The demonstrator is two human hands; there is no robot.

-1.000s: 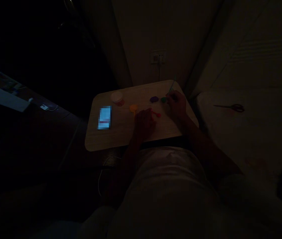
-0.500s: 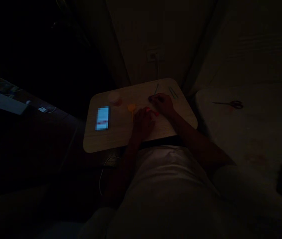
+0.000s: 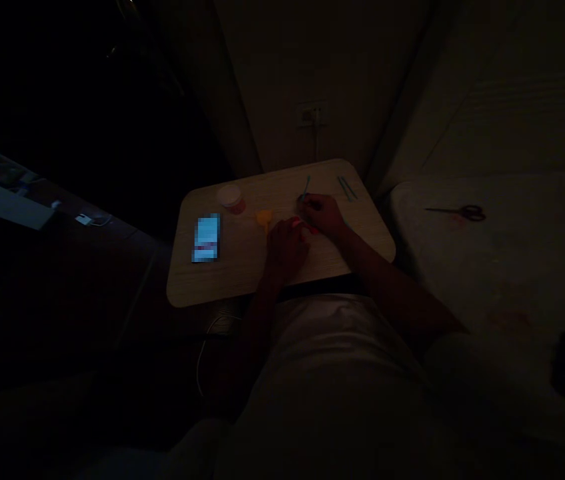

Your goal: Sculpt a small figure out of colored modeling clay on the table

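Note:
The light is very dim, so details are hard to make out. My right hand (image 3: 325, 215) is closed around a thin pale-blue stick-like tool (image 3: 306, 188), which points up and away from the fingers. Beneath and beside both hands lies a small bright red piece (image 3: 313, 230) whose kind I cannot tell. Curled fingers of my left hand (image 3: 286, 247) press on its left side and partly hide it. Just left of that hand sits an orange-yellow object (image 3: 264, 218) with a wide top and a narrow stem.
The small wooden table (image 3: 242, 280) also carries a lidded tub (image 3: 231, 199), a lit phone (image 3: 206, 238) and two thin sticks (image 3: 347, 189). Scissors (image 3: 470, 213) lie on a pale surface at right. A wall socket (image 3: 311, 115) with a plugged cord is behind the table.
My right hand has shifted slightly toward me, closer to the left hand, and the thin tool's top has moved left. My left hand stays nearly in place.

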